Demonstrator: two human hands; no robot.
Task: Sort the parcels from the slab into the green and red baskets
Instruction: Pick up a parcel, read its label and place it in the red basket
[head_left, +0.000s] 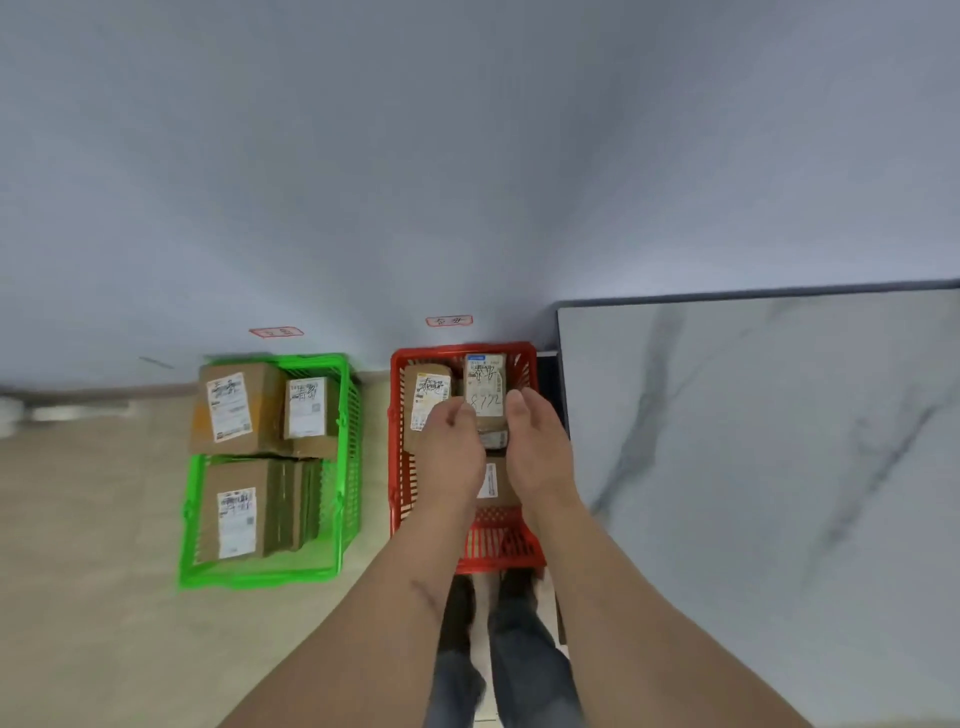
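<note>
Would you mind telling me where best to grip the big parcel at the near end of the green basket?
Probably by its two long side edges, from above: the big parcel lies flat, label up, inside the green basket, whose walls block sideways reach.

Beige tiled floor (93, 519), green basket (345, 467) of parcels at left, red basket (397, 467) just beside it at right, both standing against the wall, marble slab (753, 441) right of red basket, top bare.

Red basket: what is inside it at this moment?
The red basket holds a labelled parcel at far left; both hands hold a small parcel above it. More parcels lie beneath, mostly hidden by the hands.
</note>
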